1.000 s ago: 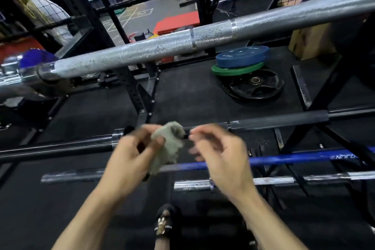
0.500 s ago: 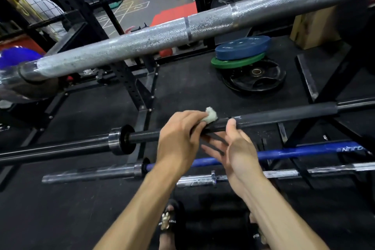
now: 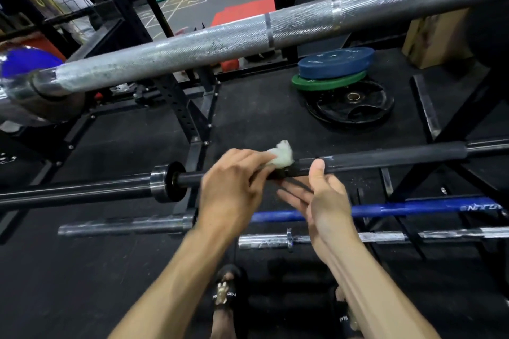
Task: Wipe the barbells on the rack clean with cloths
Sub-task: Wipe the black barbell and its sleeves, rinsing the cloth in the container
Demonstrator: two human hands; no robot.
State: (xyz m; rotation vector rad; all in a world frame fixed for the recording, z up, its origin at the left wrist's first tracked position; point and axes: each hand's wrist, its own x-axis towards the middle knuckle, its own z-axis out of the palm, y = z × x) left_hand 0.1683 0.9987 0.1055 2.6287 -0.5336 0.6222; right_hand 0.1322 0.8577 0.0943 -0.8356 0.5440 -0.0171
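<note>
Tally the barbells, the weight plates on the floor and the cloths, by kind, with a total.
Barbells: 5: silver knurled bar, black bar, blue bar, two lower steel bars
Weight plates: 3: blue, green, black
Cloths: 1: pale cloth, in the left hand
Total: 9

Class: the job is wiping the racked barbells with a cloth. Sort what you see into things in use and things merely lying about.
In use: cloth, black barbell, left hand, right hand.

Lying about: blue plate, green plate, black plate, wooden box.
</note>
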